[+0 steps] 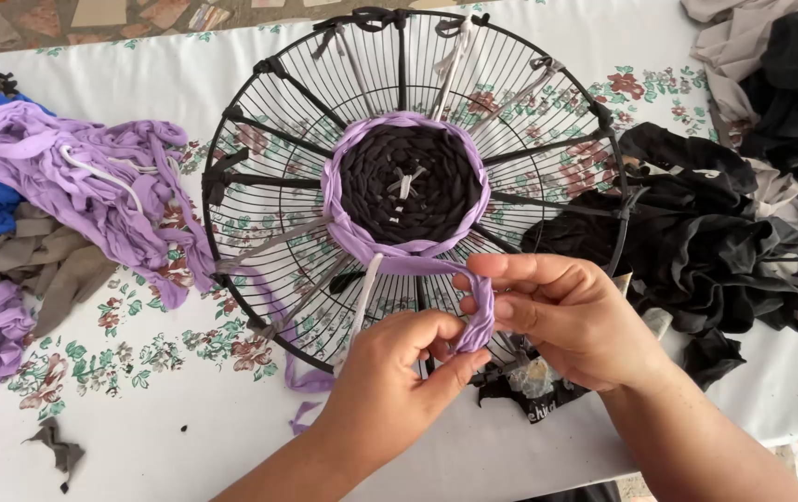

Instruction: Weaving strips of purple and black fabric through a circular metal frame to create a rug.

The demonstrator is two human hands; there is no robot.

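Two hands: both pinched on one purple fabric strip [481, 311], low in the frame, just in front of the woven disc.
Strip: twisted lilac cloth, running from the disc's lower edge rightward, then bent down between the two hands.
Left hand [397, 372]: thumb and fingers closed on the strip's lower end, from below.
Right hand [566, 316]: fingers curled shut over the strip's upper bend, touching the left fingertips.
Woven disc [408, 183]: round, dark brown centre with a purple braided border, sitting at the hub of the frame.
Wire frame [259, 195]: black circular fan guard lying flat, grey and dark cloth spokes tied to its rim.
Tablecloth [138, 409]: white with floral print, under everything.
Purple rag pile [111, 186]: left of the frame.
Black rag pile [705, 232]: right of the frame, touching its rim.
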